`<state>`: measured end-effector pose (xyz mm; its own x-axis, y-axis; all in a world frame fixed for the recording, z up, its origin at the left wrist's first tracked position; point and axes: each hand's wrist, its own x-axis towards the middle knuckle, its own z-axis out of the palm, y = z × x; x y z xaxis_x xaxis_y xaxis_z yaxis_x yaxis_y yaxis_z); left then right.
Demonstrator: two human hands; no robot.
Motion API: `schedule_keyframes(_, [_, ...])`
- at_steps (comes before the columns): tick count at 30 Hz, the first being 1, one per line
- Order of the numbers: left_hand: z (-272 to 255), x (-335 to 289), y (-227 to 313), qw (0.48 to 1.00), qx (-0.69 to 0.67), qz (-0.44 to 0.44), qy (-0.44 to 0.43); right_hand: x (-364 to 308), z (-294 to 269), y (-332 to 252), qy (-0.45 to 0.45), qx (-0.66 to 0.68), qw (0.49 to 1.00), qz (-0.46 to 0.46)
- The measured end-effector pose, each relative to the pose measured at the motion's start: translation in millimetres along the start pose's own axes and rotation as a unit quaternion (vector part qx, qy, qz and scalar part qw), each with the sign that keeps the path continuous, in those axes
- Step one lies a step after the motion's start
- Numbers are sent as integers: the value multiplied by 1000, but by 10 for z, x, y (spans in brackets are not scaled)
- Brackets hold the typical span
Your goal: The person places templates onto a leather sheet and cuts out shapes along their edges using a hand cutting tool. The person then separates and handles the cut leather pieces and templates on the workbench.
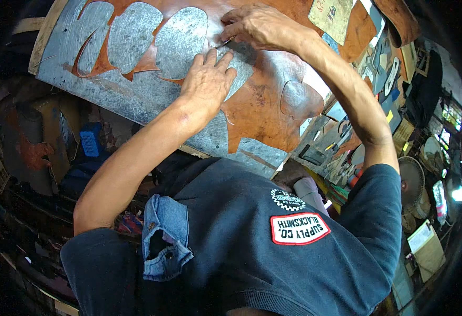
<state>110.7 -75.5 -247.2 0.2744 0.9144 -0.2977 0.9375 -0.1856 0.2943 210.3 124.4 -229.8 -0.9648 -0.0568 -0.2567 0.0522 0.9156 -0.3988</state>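
Note:
A brown leather sheet (265,113) lies on a scratched grey metal-topped board (131,100). Several rounded openings cut through the leather let the grey surface show. My left hand (207,79) rests flat, fingers spread, on the work beside one of these openings. Just beyond it, my right hand (260,26) is closed with its fingertips bent down toward the sheet. A small dark tip seems to show under those fingers, but the thing they hold is too hidden to name. An outlined rounded shape (297,99) marks the leather at the right.
A worn pale card pattern (331,18) with handwriting lies on the leather at the upper right. Past the board's right edge, a cluttered bench (326,137) carries scraps and tools. A fan (411,184) stands farther right; a blue plastic object (90,139) sits below the board at left.

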Motion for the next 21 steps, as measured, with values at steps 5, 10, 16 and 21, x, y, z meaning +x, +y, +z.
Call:
schedule_keyframes(5, [-11, 9, -3, 1000, -1, 1, -1, 72, -64, 161, 22, 23, 997, -64])
schedule_keyframes(10, [-33, 5, -7, 1000, -6, 5, -2, 87, -69, 293, 18, 27, 995, -94])
schedule_keyframes(16, [-23, -2, 2, 1000, -4, 5, -4, 29, -186, 226, 11, 22, 997, -67])
schedule_keyframes(21, [-21, -5, 7, 1000, -9, 2, -5, 8, -174, 263, 1, 38, 998, -58])
